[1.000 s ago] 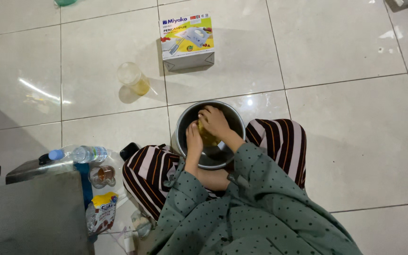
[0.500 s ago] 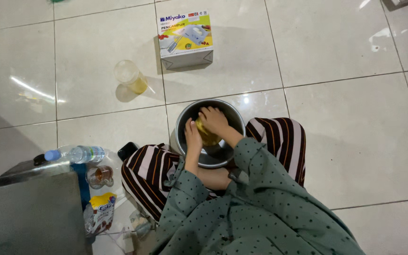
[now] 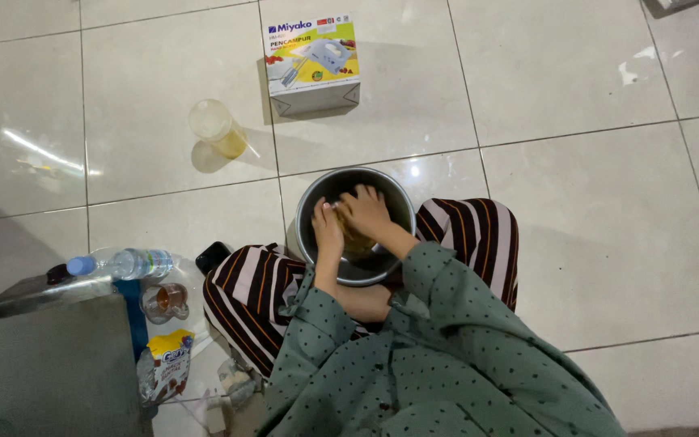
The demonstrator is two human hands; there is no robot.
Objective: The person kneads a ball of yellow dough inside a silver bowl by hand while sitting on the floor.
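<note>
A rectangular cardboard appliance box (image 3: 311, 61), white and yellow on top with a picture of a hand mixer and plain grey on its near side, stands on the floor well ahead of the seated person. To its left and a little nearer sits a clear plastic cup (image 3: 214, 127) with some yellowish liquid in it. Nearer still, on the left, a clear plastic water bottle with a blue cap (image 3: 120, 263) lies on its side, just beside a small dark flat object (image 3: 212, 256) and above a small clear glass jar (image 3: 164, 300). Below the jar lies a crumpled foil packet in yellow, white and brown (image 3: 163, 364), next to a dark grey boxy thing (image 3: 50, 356) that fills the lower left corner. The floor is large glossy white ceramic tiles (image 3: 592, 210) with thin dark grout lines, catching streaks of light on the left. The person sits on it in striped trousers and a green dotted top, with a round grey metal bowl (image 3: 355, 225) resting in the lap between the knees. Both arms reach forward into the bowl. The left hand (image 3: 328, 230) lies along the bowl's left inner side, fingers together and pressed into the yellowish dough (image 3: 355, 239) at the bottom. The right hand (image 3: 365, 212) is beside it, touching it, fingers curled down onto the same dough.
</note>
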